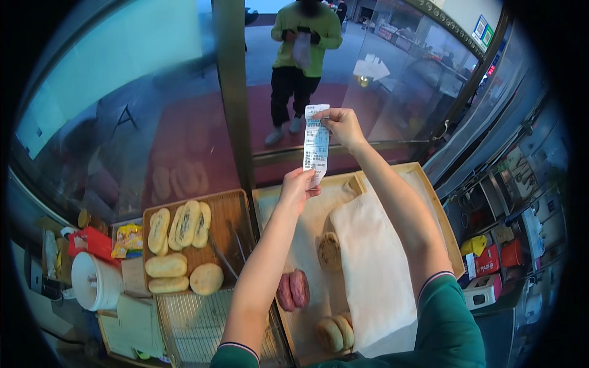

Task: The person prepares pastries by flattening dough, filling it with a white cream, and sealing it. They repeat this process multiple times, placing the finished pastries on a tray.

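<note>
Stretched upright between my two hands is a long white printed receipt point(316, 150), held up in front of the glass. My left hand point(298, 190) pinches its lower end between thumb and fingers. The upper right edge is gripped by my right hand point(343, 127). Below my arms lies a large wooden tray point(310, 214), with a white cloth point(374, 270) over its right part. Purple buns point(293, 290), a brown bun point(330, 251) and pale round buns point(335, 333) sit on the tray beside the cloth.
On the left, a brown tray point(230, 205) carries filled long breads point(184, 224), plain buns and tongs point(222, 257). A wire rack point(193, 319) and white bucket point(95, 282) stand nearby. Beyond the glass stands a person in a yellow-green top point(307, 30). Boxes point(488, 260) crowd the right.
</note>
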`<state>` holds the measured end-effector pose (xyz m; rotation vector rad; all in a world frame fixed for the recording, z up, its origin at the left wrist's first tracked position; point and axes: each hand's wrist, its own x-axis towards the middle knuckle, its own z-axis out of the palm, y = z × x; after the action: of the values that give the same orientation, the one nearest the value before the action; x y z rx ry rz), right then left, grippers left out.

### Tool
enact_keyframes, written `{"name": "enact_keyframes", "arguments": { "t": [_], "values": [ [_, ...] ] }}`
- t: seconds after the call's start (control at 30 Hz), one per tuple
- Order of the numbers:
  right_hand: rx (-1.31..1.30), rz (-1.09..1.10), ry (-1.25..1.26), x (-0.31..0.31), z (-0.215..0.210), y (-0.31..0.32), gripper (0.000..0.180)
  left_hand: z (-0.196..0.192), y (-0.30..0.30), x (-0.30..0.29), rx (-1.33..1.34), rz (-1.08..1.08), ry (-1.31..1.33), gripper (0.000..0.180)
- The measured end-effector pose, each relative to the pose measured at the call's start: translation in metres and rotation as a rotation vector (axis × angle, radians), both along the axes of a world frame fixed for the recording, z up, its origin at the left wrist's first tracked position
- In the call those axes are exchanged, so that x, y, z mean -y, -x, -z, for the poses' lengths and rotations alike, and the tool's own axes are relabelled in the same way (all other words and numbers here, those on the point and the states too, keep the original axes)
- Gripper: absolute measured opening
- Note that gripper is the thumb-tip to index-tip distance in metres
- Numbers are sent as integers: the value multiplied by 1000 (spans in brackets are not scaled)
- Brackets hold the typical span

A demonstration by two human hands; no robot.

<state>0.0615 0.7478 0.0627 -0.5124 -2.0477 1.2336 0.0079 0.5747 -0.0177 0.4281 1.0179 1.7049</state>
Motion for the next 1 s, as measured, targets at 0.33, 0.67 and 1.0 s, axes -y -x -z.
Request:
{"name": "enact_keyframes", "arguments": {
  "t": [0.33, 0.67, 1.0],
  "values": [
    [-116, 67, 53, -43, -14, 58, 20, -15, 49, -37, 108, -198, -25, 20],
    [-166, 57, 69, -50, 4, 77, 18, 1, 65, -43, 121, -187, -65, 24],
    [-175, 91, 91, -40, -11, 80, 27, 2, 76, -37, 178, -231, -123, 29]
  ]
}}
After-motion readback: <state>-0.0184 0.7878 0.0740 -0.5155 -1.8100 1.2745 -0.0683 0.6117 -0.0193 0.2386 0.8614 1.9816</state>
